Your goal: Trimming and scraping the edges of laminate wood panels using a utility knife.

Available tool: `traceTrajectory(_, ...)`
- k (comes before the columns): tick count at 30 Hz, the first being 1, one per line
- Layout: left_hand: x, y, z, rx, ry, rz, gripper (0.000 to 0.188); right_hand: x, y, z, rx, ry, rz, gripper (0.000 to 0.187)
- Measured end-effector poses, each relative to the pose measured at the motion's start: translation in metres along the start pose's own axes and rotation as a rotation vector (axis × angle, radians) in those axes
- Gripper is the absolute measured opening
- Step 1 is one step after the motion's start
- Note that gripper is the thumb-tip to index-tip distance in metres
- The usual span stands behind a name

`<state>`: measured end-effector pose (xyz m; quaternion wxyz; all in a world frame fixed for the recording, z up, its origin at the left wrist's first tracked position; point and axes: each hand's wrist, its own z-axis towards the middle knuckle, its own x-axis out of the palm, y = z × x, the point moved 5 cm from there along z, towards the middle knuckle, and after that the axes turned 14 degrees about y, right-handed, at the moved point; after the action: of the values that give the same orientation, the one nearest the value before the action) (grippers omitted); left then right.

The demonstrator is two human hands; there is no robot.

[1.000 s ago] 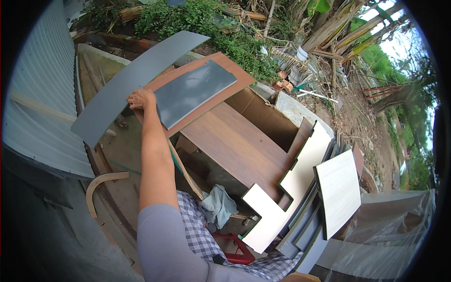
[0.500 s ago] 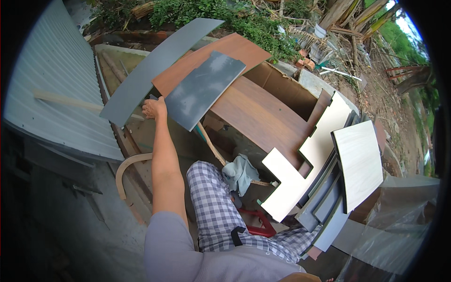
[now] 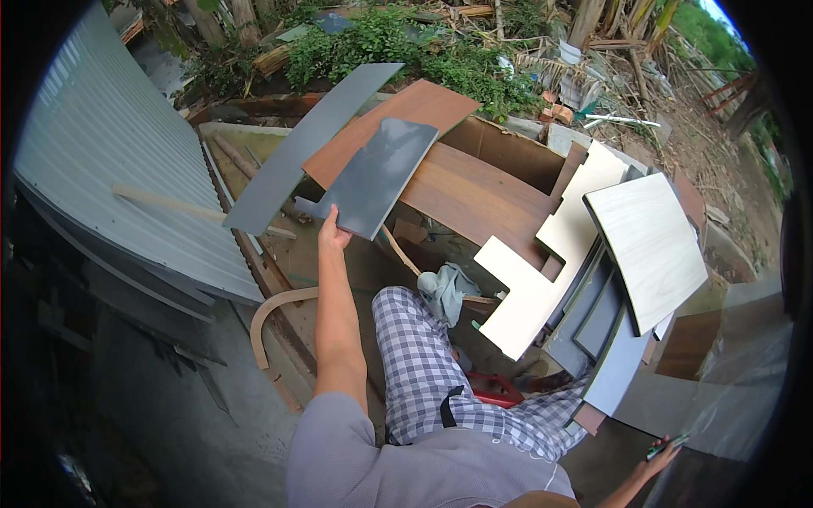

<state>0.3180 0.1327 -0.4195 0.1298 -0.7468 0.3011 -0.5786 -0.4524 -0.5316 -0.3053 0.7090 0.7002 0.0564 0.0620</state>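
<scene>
My left hand [image 3: 334, 230] is closed on the near edge of a dark grey laminate board [image 3: 377, 173], thumb on top. This board has a notched end and lies over a reddish-brown board [image 3: 423, 110]. Beside them a long grey strip [image 3: 309, 148] slants away to the far left. Low on the right, my right hand [image 3: 665, 457] is closed around a small dark green tool [image 3: 669, 446], too small to tell its kind. Under the dark board's right side stretches a wood-grain brown board [image 3: 474, 190].
Cream notched boards [image 3: 504, 317], a pale board [image 3: 648, 254] and several grey pieces are stacked at the right. A grey-blue cloth [image 3: 447, 292] hangs on a stick near my knee. Corrugated metal sheet [image 3: 127, 144] stands left, with a curved wooden piece [image 3: 262, 326] nearby.
My left hand has moved from beside the dark board's left end to its near edge, with the thumb now on top. My right hand has come into view with the tool. The view has shifted.
</scene>
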Motion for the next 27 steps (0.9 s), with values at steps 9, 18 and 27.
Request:
traceTrajectory(9, 0.163, -0.037, -0.139, 0.634, 0.091, 0.751, 0.034, 0.164, 0.151, -0.075, -0.274, 0.105, -0.369, 0.047)
traceTrajectory(18, 0.214, -0.018, -0.248, 0.584, 0.224, 1.111, 0.032, 0.439, 0.222, -0.207, -0.793, 1.104, -0.720, 0.053)
traceTrajectory(27, 0.220, 0.007, -0.272, 0.549, 0.224, 1.254, 0.031, 0.535, 0.212, -0.281, -1.145, 1.321, -0.657, 0.052)
